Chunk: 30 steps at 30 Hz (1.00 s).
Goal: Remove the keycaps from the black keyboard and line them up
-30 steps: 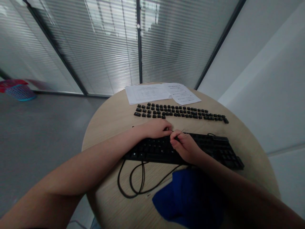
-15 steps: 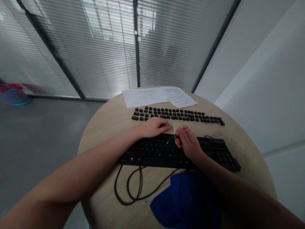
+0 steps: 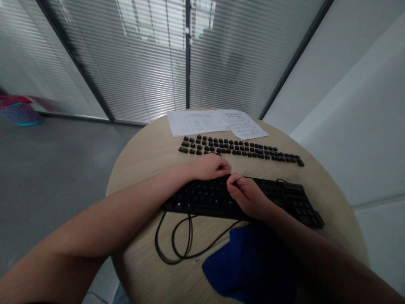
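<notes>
My left hand (image 3: pixel 211 166) rests at the far edge of the black keyboard (image 3: pixel 202 207), palm down, with fingers curled and thumb and fingertips close together. Whatever it may hold is hidden. Just right of it, my right hand (image 3: pixel 248 196) is closed above the middle of the keyboard, its fingertips almost meeting the left hand's. Thin wire prongs of what looks like a wire keycap puller (image 3: pixel 243 174) stick out from its fist; the handle is hidden by the fingers. Beyond both hands, rows of loose black keycaps (image 3: pixel 243 148) lie on the table.
Printed sheets (image 3: pixel 196 122) lie at the far side of the round wooden table (image 3: pixel 136 169). A looped black cable (image 3: pixel 172 262) and a dark blue cloth (image 3: pixel 221 270) are at the near side. A plastic basket (image 3: pixel 23 113) stands on the floor at left.
My right hand has moved slightly left and turned, bringing its fingertips up to the left hand. The dark end of the tool that showed below it is now hidden. The view has shifted slightly.
</notes>
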{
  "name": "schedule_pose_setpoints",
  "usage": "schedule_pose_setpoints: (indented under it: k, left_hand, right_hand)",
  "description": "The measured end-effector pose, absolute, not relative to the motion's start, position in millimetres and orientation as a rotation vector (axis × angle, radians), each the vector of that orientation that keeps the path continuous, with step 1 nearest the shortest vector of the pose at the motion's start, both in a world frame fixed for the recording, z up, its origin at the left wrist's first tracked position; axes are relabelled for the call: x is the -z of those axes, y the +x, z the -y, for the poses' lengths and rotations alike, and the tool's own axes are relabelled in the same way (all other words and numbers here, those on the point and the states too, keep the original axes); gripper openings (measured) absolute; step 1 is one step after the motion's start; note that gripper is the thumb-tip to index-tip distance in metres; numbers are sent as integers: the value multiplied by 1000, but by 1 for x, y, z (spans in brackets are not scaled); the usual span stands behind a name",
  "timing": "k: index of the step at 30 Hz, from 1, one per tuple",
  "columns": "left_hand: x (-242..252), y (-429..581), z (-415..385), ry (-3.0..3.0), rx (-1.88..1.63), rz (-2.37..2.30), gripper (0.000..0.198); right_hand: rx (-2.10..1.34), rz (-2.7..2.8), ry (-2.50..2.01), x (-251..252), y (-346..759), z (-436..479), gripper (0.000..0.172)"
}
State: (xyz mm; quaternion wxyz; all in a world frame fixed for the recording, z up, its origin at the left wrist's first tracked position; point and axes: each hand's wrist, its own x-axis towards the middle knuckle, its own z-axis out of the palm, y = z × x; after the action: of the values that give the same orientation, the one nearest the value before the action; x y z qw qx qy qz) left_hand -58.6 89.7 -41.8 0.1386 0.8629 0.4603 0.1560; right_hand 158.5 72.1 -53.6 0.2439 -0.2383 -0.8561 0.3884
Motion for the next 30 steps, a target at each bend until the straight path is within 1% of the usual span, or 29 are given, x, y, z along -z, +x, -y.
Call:
schedule_pose_setpoints:
  k: [5,8,11,15,22,26,30]
  left_hand:
    - [42,-58,-90,2490,-446,-1322,21]
    - [42,-58,-89,2486,-446,-1332,23]
    - [42,-58,-89,2489,-441,-1329,24]
    - [41,-58,-90,2490,-443,-1323,23]
    - [43,-59,-91,2442,-497,-1325,22]
    - [34,-64,-90,2392,-574,-1320,26]
    - [21,-71,-86,2173,-737,-1113,22]
  right_hand:
    - [-860,2477,-577,47,157,-69,15]
    - [-808,2507,-532,48,156,-69,17]
    - [-802,2425,-547,52,158,-70,18]
    - [-849,2324,-541,60,162,-71,23]
    - [-1156,1862,-724,67,160,-72,38]
    - [-1133,1708,-762,64,157,-75,41]
    - [-1168,1506,-803,60,152,-83,45]
